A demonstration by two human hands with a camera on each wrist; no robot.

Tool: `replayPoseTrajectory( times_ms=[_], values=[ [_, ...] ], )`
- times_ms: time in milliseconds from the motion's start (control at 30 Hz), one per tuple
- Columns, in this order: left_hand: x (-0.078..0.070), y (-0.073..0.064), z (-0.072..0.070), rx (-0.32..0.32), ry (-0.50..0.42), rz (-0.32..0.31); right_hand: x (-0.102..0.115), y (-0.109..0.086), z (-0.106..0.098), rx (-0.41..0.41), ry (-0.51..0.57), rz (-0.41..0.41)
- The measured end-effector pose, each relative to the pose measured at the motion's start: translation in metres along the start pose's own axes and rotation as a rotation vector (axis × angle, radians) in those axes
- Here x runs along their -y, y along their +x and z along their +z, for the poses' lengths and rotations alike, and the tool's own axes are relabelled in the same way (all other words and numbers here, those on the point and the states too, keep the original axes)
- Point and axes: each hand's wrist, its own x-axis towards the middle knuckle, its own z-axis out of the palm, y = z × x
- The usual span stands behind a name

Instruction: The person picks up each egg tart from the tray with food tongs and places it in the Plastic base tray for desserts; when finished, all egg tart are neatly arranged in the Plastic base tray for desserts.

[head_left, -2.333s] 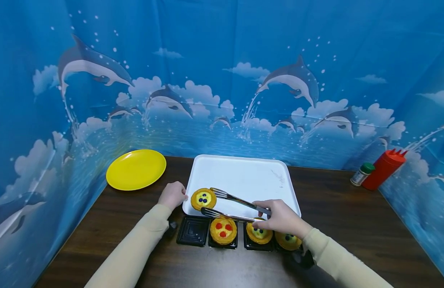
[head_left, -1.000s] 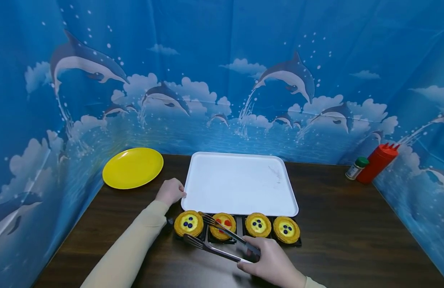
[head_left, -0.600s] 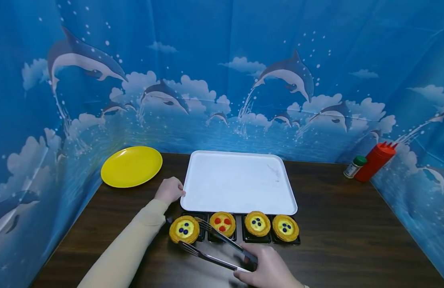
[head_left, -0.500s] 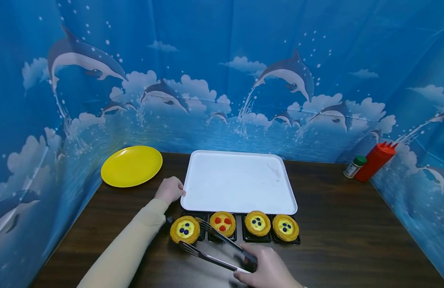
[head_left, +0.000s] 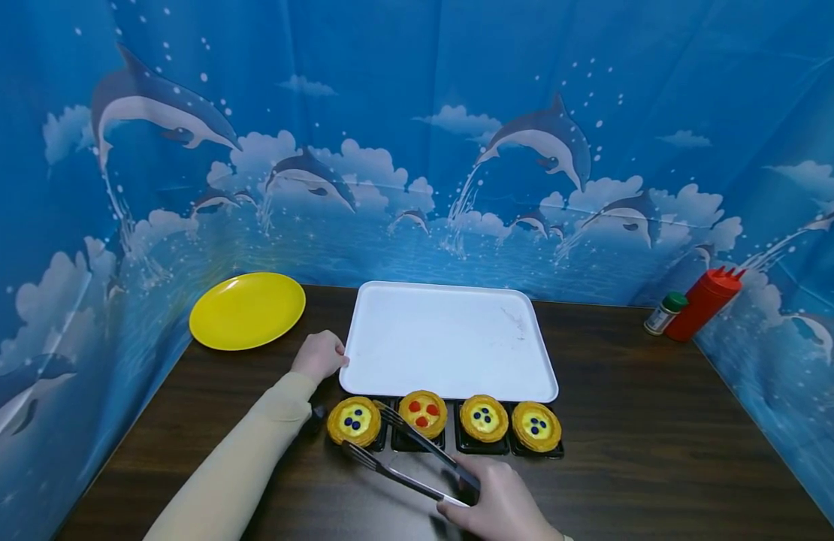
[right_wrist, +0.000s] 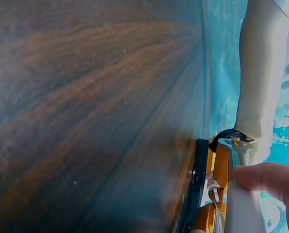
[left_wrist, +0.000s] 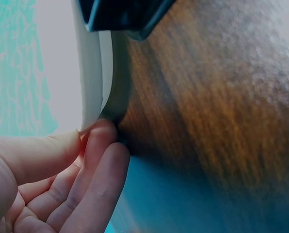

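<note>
My left hand (head_left: 318, 356) pinches the left rim of the white tray (head_left: 451, 338). In the left wrist view its thumb (left_wrist: 42, 155) and fingers meet at the tray's corner. My right hand (head_left: 501, 500) grips metal tongs (head_left: 451, 463), whose prongs lie either side of the leftmost blueberry egg tart (head_left: 355, 422). That tart sits over a black square holder (head_left: 382, 440). Beside it, a tart with red topping (head_left: 423, 414) sits tilted on its holder, close to the far tong arm. Two more blueberry tarts, one in the third place (head_left: 484, 418) and one at the right end (head_left: 536, 427), rest on holders.
A yellow plate (head_left: 248, 311) stands at the back left. Back right are a red squeeze bottle (head_left: 704, 304) and a small green-capped shaker (head_left: 666, 313). A dolphin-print cloth (head_left: 417, 150) hangs behind the dark wooden table (head_left: 647, 421).
The tongs carried the blueberry tart off the white tray to the leftmost holder, overshooting left, then back right. The red-topped tart shifted slightly backward and right. The left hand stays at the tray rim.
</note>
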Motion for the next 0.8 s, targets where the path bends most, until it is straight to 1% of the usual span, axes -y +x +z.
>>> replayPoseTrajectory(
  times_ms=[200,367,533,800],
  values=[
    [-0.0004,-0.0005,0.0001,-0.003,0.000,0.001,-0.0013,0.0023,0.0024,-0.014,-0.046,0.020],
    [0.0000,-0.0001,-0.0001,-0.004,0.000,0.004,-0.0017,0.0030,0.0031,-0.020,-0.059,0.025],
    [0.0003,-0.0001,0.0002,0.000,0.001,0.002,0.0007,0.0033,0.0040,-0.016,-0.057,0.044],
    [0.0002,-0.0007,-0.0005,0.000,-0.004,-0.003,0.0057,0.0022,0.0058,-0.016,-0.103,0.070]
  ],
)
